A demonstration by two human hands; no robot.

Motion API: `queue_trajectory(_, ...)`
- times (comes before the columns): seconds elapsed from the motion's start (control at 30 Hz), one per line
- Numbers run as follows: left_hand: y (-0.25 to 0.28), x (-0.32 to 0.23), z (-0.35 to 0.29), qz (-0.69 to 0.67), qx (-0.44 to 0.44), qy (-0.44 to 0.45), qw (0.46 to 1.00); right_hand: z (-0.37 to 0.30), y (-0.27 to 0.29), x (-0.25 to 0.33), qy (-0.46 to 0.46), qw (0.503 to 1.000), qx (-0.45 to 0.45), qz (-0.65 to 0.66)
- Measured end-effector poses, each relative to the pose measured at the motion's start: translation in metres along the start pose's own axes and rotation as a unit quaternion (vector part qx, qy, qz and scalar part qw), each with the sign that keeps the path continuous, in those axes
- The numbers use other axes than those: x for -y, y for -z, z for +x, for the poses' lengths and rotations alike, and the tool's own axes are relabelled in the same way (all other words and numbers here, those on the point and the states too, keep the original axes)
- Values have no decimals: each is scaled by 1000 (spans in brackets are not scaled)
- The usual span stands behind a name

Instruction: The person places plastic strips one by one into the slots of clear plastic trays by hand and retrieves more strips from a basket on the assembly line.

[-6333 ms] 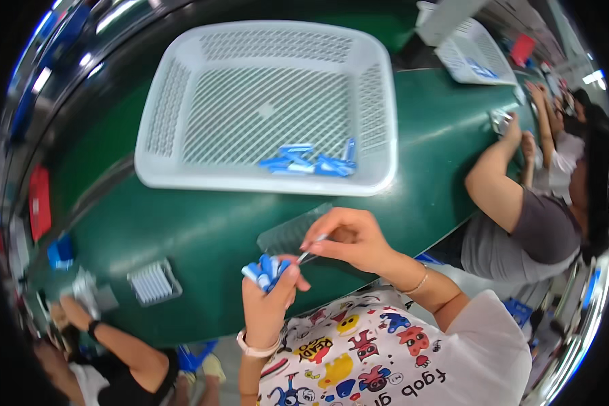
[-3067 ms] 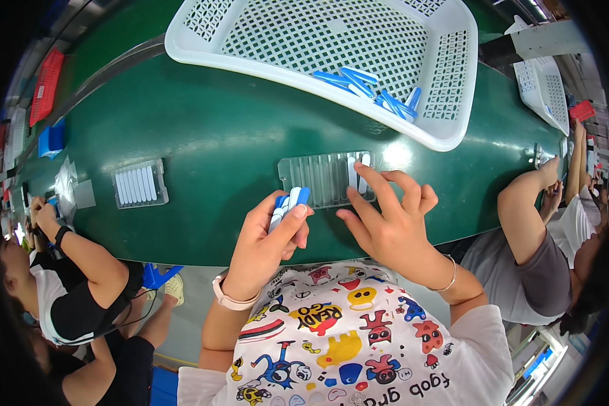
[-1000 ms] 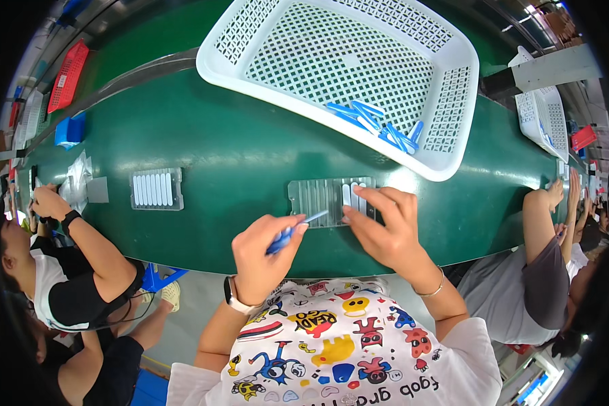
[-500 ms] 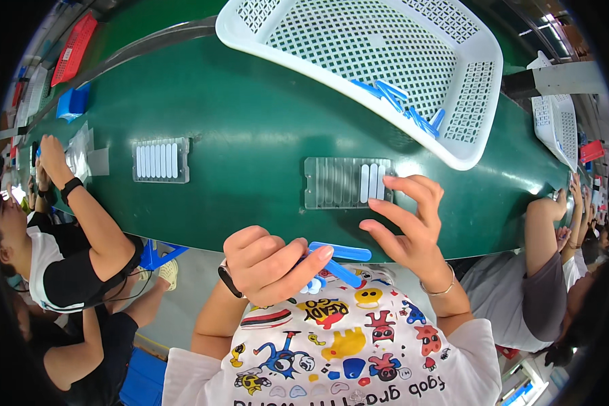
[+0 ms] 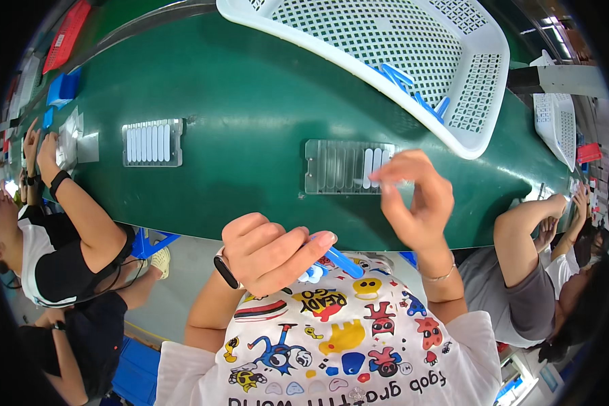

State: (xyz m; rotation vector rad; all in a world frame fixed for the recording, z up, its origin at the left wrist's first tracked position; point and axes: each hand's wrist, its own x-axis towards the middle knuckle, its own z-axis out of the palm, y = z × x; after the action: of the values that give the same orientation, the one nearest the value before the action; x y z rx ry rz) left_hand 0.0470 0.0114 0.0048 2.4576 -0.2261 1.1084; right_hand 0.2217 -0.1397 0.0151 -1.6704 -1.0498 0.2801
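My left hand (image 5: 271, 254) is closed around a small bunch of blue strips. One rounded blue strip (image 5: 345, 262) sticks out past the thumb, and pale ends show below the fingers. Over the right end of a clear slotted tray (image 5: 331, 167) is my right hand (image 5: 421, 203), its thumb and index finger drawn together and somewhat blurred. What lies between those fingertips I cannot make out. Several white rounded strips (image 5: 376, 166) lie side by side in the tray's right slots, partly covered by my right fingers. The slots to their left show no white strips.
A second clear tray (image 5: 152, 161) with several white strips lies to the left. A white perforated basket (image 5: 477, 139) at the back holds loose blue strips (image 5: 427, 108). Co-workers' arms (image 5: 81, 203) reach in at both sides, near a blue box (image 5: 62, 89).
One of the two blue strips projecting from my left hand no longer shows there. My right hand's spread fingers have drawn together over the tray. The whole view has shifted slightly.
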Motion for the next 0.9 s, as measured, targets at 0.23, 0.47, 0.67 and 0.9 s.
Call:
queue_trajectory(0.23, 5, -1, 3, -7, 33, -9, 999, 13, 0, -12, -35, 990, 78, -114)
queue_trajectory(0.47, 0, 1, 0, -26, 15, 0, 1000, 17, 4, -17, -17, 982, 125, -139)
queue_trajectory(0.67, -2, 11, -7, -49, 8, 32, 998, 24, -3, -16, -55, 970, 166, -171)
queue_trajectory(0.9, 18, 13, 1, -33, 40, 36, 998, 30, -2, -13, -40, 954, 152, -255)
